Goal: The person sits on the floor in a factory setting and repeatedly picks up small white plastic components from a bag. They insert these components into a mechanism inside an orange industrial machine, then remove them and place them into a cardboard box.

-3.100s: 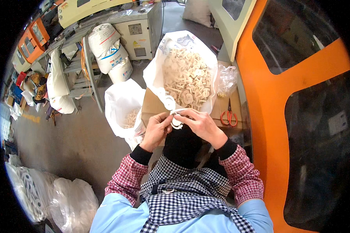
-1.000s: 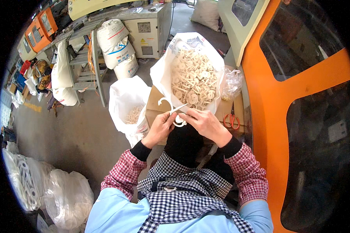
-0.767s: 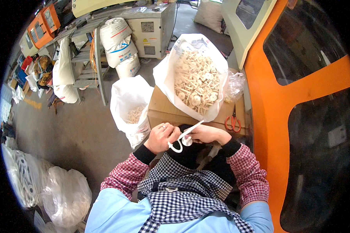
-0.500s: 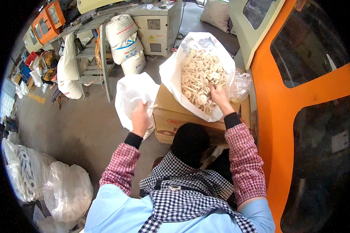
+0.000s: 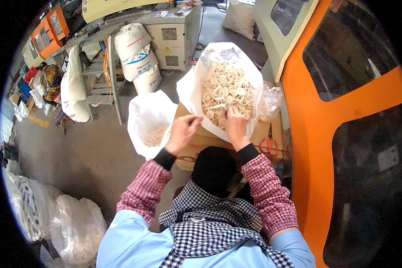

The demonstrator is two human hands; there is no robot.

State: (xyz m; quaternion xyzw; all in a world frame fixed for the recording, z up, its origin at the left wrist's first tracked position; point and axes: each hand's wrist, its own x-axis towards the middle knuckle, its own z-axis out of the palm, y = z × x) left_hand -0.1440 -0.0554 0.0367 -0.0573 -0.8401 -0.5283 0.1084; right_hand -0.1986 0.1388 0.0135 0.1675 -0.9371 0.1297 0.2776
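A large white woven sack [image 5: 190, 89], open at the top, stands before me full of cream plastic parts [image 5: 225, 85], discs with stems. My right hand [image 5: 236, 126] is inside its near edge among the parts, fingers bent together; what they grip is hidden. Over the sack's near left rim is my left hand [image 5: 183, 134], thumb and fingers drawn together, their contents too small to make out. To the left, a smaller white sack [image 5: 140, 111] holds small pale pieces [image 5: 157, 135].
The large sack rests on a cardboard box [image 5: 194, 149]. Red-handled scissors [image 5: 269, 144] and a clear plastic bag [image 5: 271, 102] lie to its right, beside an orange machine [image 5: 315, 147]. Stacked white sacks [image 5: 138, 58] stand farther back; wrapped plastic bundles [image 5: 76, 228] are at lower left.
My left hand has moved right, from the smaller sack to the large sack's rim. My right hand has shifted left and nearer me among the parts. The scissors have come into view.
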